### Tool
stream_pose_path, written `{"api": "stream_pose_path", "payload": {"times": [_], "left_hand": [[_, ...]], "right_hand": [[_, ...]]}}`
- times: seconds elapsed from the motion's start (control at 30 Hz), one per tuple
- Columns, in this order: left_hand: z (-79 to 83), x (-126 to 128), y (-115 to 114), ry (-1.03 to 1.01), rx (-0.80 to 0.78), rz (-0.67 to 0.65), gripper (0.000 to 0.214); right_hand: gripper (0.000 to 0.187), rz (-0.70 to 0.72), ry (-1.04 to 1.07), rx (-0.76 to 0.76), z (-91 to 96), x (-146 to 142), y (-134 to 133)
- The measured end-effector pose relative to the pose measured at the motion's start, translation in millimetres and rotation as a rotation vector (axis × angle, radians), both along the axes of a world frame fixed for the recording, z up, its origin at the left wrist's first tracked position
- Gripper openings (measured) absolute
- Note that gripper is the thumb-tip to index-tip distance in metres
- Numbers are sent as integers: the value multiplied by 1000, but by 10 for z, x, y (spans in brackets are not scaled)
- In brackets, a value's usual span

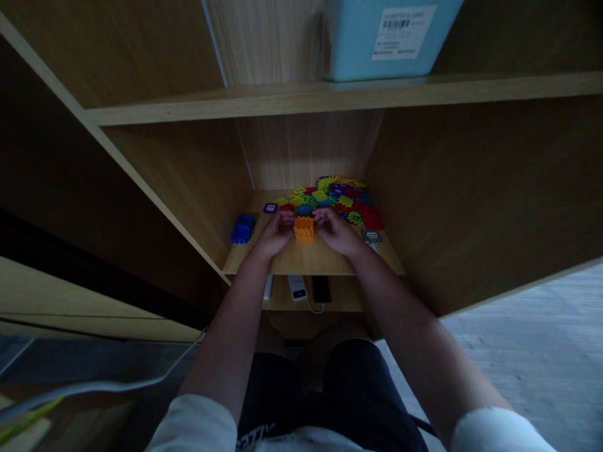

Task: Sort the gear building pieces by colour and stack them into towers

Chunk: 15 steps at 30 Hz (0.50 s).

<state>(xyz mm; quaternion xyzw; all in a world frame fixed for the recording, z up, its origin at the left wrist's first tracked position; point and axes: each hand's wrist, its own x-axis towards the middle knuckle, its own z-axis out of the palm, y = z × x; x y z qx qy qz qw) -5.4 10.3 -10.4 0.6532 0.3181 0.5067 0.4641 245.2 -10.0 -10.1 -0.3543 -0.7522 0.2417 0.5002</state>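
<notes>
A neat stack of orange toothed plastic building tiles (304, 231) stands on the shelf board between my two hands. My left hand (277, 232) is at the stack's left side, fingers curved and slightly apart, the tips close to its upper left edge. On the other side, my right hand (334, 229) has its fingers spread a little near the upper right edge. Whether the fingertips touch the stack I cannot tell. Just behind the hands lies a loose heap of mixed-colour tiles (346, 201). A stack of blue tiles (243, 229) stands at the left.
A purple tile (270, 208) with a pale centre lies left of the heap. Grey items (372, 236) lie at the right. Below are a white power bank (297, 288) and a dark phone (321, 289). A blue bin (391, 41) stands on the upper shelf (282, 100).
</notes>
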Motion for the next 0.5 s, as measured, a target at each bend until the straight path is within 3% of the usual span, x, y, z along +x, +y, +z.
{"api": "stream_pose_path", "payload": {"times": [0.5], "left_hand": [[-2, 8, -7, 70, 68, 17, 50]], "right_hand": [[50, 65, -37, -35, 26, -1, -27]]}}
